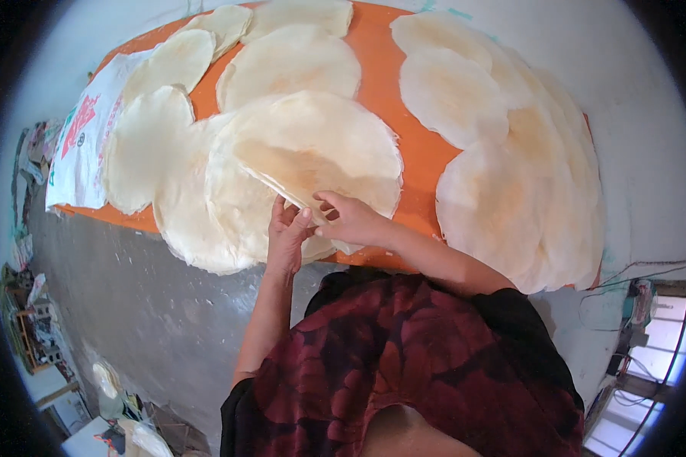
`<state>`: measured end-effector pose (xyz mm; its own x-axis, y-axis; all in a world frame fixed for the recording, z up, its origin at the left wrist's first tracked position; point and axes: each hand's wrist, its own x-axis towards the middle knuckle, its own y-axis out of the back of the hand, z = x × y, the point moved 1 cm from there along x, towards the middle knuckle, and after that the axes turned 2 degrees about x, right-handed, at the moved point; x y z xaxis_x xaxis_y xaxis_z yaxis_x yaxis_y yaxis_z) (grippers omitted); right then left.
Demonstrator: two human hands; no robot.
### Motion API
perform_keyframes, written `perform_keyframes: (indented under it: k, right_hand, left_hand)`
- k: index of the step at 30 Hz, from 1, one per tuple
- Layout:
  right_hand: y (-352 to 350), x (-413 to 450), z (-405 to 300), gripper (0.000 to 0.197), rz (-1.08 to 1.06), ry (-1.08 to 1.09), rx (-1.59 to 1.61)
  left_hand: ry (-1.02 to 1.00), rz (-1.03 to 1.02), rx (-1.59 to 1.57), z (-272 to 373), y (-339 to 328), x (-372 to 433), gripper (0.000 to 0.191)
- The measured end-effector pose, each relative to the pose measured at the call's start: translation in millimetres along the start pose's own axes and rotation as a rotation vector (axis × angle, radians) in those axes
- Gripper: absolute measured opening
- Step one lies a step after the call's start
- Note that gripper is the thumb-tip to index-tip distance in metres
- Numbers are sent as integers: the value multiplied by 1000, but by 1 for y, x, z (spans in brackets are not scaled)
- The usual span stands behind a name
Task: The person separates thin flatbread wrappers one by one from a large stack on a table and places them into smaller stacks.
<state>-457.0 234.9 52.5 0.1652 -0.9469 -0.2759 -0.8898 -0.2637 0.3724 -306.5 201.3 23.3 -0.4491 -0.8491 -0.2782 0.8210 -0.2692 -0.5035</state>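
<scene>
Large thin round flatbreads lie in overlapping piles on an orange table (429, 165). Before me, a folded flatbread (271, 181) is raised on edge over a wide round flatbread (343, 131). My left hand (288, 231) grips its lower end between thumb and fingers. At the same end, my right hand (349, 220) has its fingers curved around the edge, close to the left thumb; whether it pinches the sheet is hard to tell. A pile of flatbreads (491, 211) lies to the right, and more flatbreads (288, 68) lie behind.
A white printed sack (83, 143) lies under flatbreads at the table's left end. Grey floor (148, 297) shows below the table's near edge. Assorted items (34, 320) stand along the left wall. Cables (640, 268) hang by the window at right.
</scene>
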Motion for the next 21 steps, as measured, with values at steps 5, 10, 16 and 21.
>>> perform_keyframes:
  k: [5,10,16,21]
  right_hand:
    - [2,3,19,55,-41,0,202]
    - [8,5,27,38,-43,15,291]
    - [3,9,47,23,33,8,281]
    - [1,11,37,25,31,-12,269]
  left_hand:
    - [-25,-11,36,-7,5,3,63]
    - [-57,15,95,-7,2,1,59]
    - [-36,148,142,-17,6,7,53]
    - [4,172,-15,-17,13,7,44]
